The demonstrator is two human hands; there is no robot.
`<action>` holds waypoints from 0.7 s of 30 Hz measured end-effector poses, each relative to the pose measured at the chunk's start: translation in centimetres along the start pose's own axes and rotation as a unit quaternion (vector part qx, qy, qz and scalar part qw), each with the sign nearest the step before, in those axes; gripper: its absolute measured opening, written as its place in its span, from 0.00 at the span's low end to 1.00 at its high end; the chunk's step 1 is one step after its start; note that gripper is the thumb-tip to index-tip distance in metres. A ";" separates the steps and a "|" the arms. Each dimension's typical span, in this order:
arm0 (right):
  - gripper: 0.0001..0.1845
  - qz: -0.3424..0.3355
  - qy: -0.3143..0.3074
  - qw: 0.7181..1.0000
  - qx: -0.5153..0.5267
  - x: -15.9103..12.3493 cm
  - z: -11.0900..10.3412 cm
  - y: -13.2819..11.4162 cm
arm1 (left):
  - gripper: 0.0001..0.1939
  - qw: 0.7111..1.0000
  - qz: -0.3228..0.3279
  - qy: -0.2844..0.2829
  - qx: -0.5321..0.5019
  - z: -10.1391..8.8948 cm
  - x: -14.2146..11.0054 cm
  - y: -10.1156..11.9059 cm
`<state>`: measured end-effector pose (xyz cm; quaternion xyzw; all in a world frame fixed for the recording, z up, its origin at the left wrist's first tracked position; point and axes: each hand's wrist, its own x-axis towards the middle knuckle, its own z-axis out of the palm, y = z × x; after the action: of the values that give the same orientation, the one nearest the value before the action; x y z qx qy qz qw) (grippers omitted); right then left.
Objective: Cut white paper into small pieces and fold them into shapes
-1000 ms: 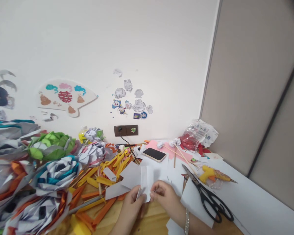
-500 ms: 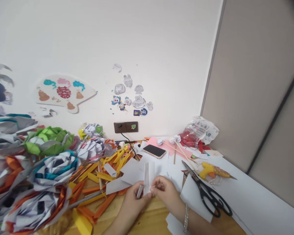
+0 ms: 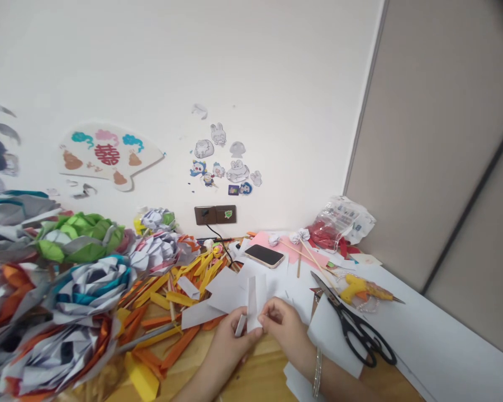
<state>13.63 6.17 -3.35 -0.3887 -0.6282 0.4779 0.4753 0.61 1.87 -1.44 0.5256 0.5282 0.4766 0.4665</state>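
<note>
A narrow folded strip of white paper (image 3: pixel 251 301) stands upright between my two hands near the table's front edge. My left hand (image 3: pixel 230 340) pinches its lower left side with closed fingers. My right hand (image 3: pixel 287 329), with a silver bracelet on the wrist, pinches its lower right side. Both hands hover just above the wooden tabletop (image 3: pixel 260 379). Loose white paper pieces (image 3: pixel 222 296) lie right behind the strip.
Large folded paper flowers (image 3: pixel 79 279) fill the left side, with yellow and orange paper strips (image 3: pixel 167 301) beside them. Black scissors (image 3: pixel 352 324), a yellow glue gun (image 3: pixel 362 287), a phone (image 3: pixel 264 255), wooden sticks (image 3: pixel 314 262) and a plastic bag (image 3: pixel 343 223) lie to the right.
The white strip has been folded narrower and stands more upright. Both hands have shifted slightly and closed in on its base.
</note>
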 end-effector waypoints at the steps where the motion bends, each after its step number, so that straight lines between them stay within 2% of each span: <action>1: 0.03 0.000 0.001 1.000 -0.004 0.0 0.0 0.0 | 0.18 1.000 -0.001 -0.001 0.001 0.0 0.0 0.0; 7: 0.03 0.007 0.013 1.000 -0.009 -0.2 0.2 -0.4 | 0.14 1.000 -0.001 0.004 0.023 0.1 -0.2 0.5; 11: 0.07 0.010 0.032 0.999 0.016 -0.3 0.4 -0.4 | 0.13 0.999 0.004 0.005 0.036 0.1 -0.2 0.8; 17: 0.14 0.009 -0.007 0.996 0.086 0.0 0.2 -0.4 | 0.15 1.000 -0.014 -0.017 -0.001 0.2 -0.1 0.5; 21: 0.19 -0.024 0.037 0.997 0.065 0.2 -0.3 -0.5 | 0.11 1.000 -0.004 0.000 -0.017 0.0 0.0 0.3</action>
<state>13.87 6.35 -2.78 -0.3590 -0.5868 0.4920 0.5337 0.68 1.90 -1.11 0.5153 0.5223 0.4836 0.4773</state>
